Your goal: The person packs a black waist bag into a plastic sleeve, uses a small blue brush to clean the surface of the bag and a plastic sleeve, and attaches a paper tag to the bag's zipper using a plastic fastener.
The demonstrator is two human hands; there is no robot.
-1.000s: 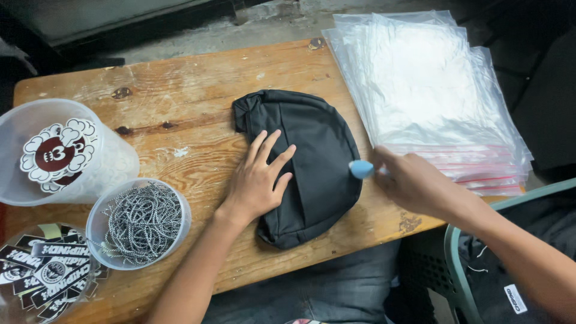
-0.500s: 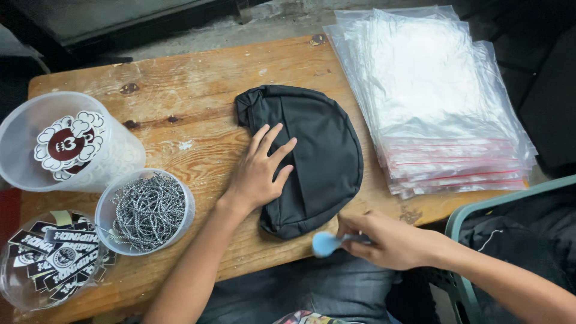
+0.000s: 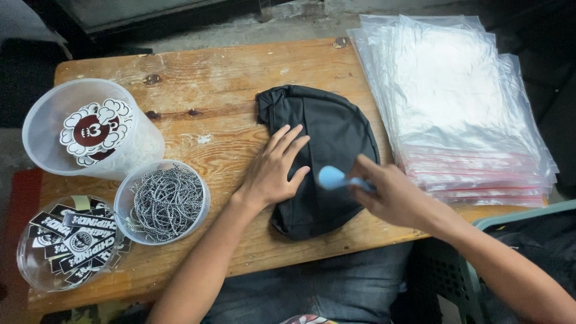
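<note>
- My left hand (image 3: 273,171) lies flat, fingers spread wide, pressing on the left edge of the black cloth bag (image 3: 327,159); it grips nothing, only pins the fabric.
- My right hand (image 3: 393,195) is closed around a light blue tool (image 3: 336,178), its rounded head held just over the middle of the bag.
- The bag lies flat on the wooden table (image 3: 210,78), near the front edge, between the tub of metal chains (image 3: 165,201) and the stack of clear plastic bags (image 3: 456,108).
- I judge the bag soft, light and limp: it would wrinkle and slide under a stroke, so holding it flat with an open palm suits it; to lift it, I would pinch the seamed rim.
- At the left stand a large clear tub with a round sticker (image 3: 90,129) and a tub of black labels (image 3: 66,240).
</note>
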